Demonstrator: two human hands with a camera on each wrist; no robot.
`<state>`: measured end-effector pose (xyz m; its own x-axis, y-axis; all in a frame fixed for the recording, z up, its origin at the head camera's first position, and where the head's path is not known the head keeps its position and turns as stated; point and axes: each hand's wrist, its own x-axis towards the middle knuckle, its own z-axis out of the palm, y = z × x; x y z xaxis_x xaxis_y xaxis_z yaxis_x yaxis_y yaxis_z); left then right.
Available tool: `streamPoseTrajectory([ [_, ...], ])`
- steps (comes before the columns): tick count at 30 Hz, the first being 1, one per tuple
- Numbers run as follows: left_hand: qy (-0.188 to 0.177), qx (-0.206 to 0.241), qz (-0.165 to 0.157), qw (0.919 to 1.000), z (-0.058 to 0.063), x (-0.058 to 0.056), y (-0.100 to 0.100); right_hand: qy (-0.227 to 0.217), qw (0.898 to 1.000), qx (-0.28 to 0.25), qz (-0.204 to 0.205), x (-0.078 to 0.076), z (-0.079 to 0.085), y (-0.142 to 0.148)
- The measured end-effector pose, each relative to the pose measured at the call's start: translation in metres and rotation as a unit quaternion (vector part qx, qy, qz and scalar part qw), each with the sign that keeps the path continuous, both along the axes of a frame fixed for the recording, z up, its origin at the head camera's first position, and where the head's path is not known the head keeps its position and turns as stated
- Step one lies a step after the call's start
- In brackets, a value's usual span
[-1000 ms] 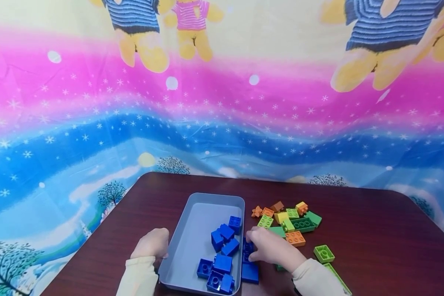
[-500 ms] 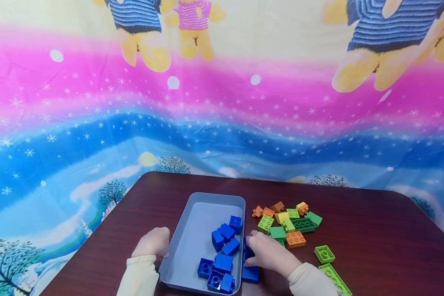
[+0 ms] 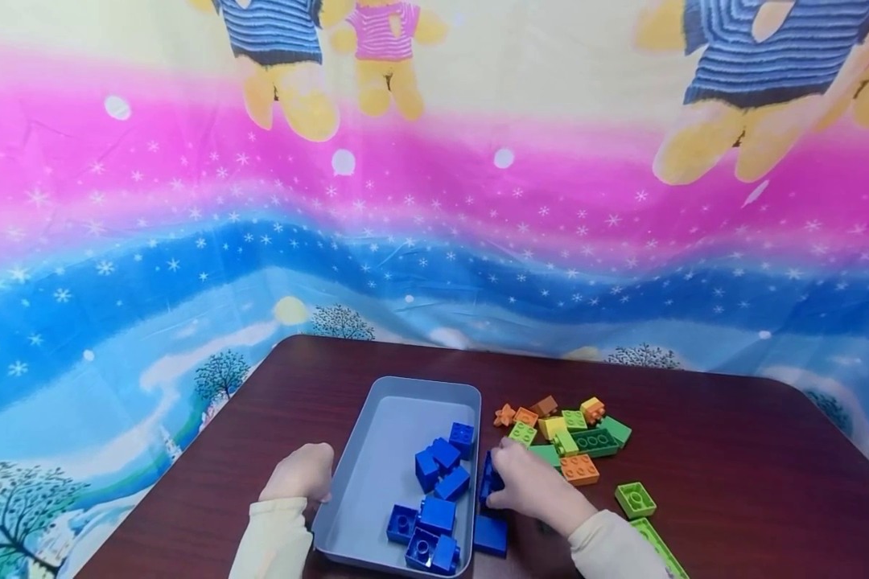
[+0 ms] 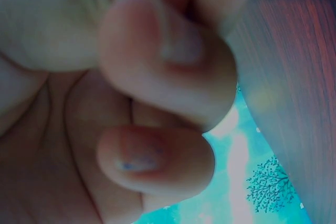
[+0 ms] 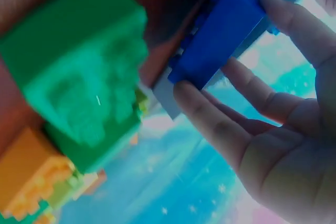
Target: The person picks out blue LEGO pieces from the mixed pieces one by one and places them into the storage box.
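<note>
My right hand [image 3: 532, 486] pinches a long blue building brick [image 5: 220, 35] by its two ends, thumb at one and fingertips at the other. In the head view this brick stands on edge beside the right wall of a grey tray [image 3: 355, 450]. Just nearer lies a flat blue brick [image 3: 490, 535] on the table. Several blue bricks [image 3: 438, 515] sit inside the tray. My left hand [image 3: 300, 473] is at the tray's left side with its fingers curled; the left wrist view shows bent fingertips [image 4: 157, 158] and nothing between them.
Right of the tray lies a loose pile of green, orange, yellow and brown bricks, with a dark green brick [image 3: 595, 441] and an orange one [image 3: 579, 469]. Two lime bricks, including a square one [image 3: 635, 500], lie nearer. A printed cloth [image 3: 434, 201] hangs behind the table [image 3: 731, 450].
My right hand has gripped the long blue brick and turned it up on edge, away from the flat blue brick. The left hand and the tray stay where they were.
</note>
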<state>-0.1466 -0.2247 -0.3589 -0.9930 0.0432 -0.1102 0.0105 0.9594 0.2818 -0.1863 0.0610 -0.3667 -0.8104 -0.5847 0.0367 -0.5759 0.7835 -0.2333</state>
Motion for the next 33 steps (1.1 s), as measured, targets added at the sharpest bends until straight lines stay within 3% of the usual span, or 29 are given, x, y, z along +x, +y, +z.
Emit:
streamPoseTrajectory([
  [4,0.002,-0.001,0.0,1.0,0.0,0.0,0.0,0.051,0.998,-0.018,-0.044,-0.002,0.01,-0.002],
  [8,0.002,-0.002,0.001,1.0,0.0,0.0,-0.001,0.098,0.992,-0.059,-0.06,-0.003,0.017,-0.009],
  [12,0.004,-0.002,0.001,1.0,-0.001,0.001,-0.001,0.118,0.988,-0.092,-0.045,0.0,0.02,-0.02],
  [22,0.008,0.005,-0.002,1.0,0.0,0.002,0.0,0.119,0.985,-0.124,0.007,0.005,0.02,-0.049],
  [33,0.006,0.003,0.001,1.0,0.001,0.001,0.0,0.136,0.985,-0.092,0.047,0.014,0.014,-0.081],
])
